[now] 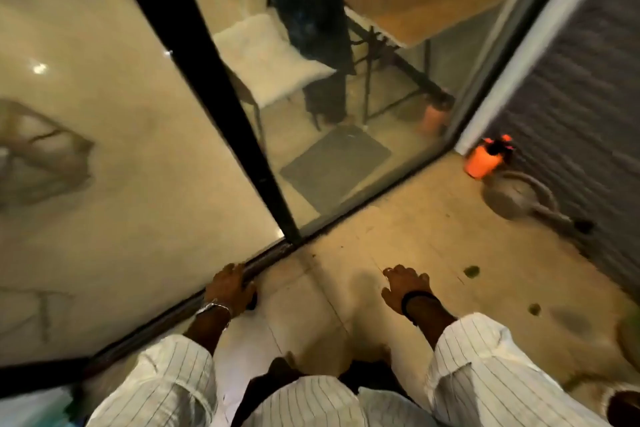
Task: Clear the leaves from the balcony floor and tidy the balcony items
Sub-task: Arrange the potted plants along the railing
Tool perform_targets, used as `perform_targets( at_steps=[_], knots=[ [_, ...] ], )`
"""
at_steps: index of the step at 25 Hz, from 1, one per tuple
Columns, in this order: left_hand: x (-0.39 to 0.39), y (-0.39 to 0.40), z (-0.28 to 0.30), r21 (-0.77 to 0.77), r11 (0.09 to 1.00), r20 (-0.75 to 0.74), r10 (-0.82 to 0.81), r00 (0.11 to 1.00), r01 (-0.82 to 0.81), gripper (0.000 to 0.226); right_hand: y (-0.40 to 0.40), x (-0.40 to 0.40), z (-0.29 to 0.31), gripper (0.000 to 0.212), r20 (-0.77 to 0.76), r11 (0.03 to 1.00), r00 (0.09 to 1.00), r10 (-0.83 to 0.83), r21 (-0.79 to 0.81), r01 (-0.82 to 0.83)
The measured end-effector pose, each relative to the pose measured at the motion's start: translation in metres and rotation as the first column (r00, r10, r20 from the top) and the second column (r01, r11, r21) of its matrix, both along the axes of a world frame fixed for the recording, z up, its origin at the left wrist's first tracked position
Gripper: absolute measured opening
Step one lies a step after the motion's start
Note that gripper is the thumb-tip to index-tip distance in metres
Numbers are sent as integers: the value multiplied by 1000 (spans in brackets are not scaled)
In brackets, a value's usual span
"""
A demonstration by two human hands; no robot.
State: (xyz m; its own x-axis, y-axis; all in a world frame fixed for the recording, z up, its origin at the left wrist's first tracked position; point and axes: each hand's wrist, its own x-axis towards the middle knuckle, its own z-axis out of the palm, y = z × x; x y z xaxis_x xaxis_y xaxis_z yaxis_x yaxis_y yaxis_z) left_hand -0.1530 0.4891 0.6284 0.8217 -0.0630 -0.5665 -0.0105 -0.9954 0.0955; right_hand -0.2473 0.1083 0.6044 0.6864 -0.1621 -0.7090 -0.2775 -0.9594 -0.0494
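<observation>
Resting on door track (266, 258), left hand (230, 291) fingers curled; right hand (407, 288) fingers spread above floor (346, 288); leaf (471, 271) nearby.

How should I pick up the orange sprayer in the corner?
Grab the orange sprayer by its dark top handle, coming down from above. It looks tilted against the wall, with a watering can close on its near side, so the top is the easiest part to reach. The picture is blurry, so feel for the handle first.
</observation>
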Motion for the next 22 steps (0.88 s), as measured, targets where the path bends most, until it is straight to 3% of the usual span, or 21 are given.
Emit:
perform_targets(
  at_steps=[8, 12, 14, 17, 22],
  knots=[
    [-66, 138, -16, 20, 904, -81, 427, 901, -427, 67, 164, 130, 1, 53, 66, 897, 896, 440, 27, -442],
    [-86, 192, -27, -10, 845, -52, 534, 844, -535, 74, 270, 156, -5, 51, 73, 788, 789, 610, 47, -614],
    [-88, 201, -36, -74, 839, -29, 539, 842, -540, 88, 301, 153, -14, 50, 66, 753, 757, 650, 74, -654],
    [-122, 199, -75, -85, 760, -135, 632, 763, -644, 81, 345, 150, -59, 46, 76, 590, 601, 796, 122, -798],
    [-149, 164, -195, -14, 649, -184, 746, 640, -761, 79, 360, 137, -199, 49, -184, 289, 254, 949, 201, -936]
  ],
)
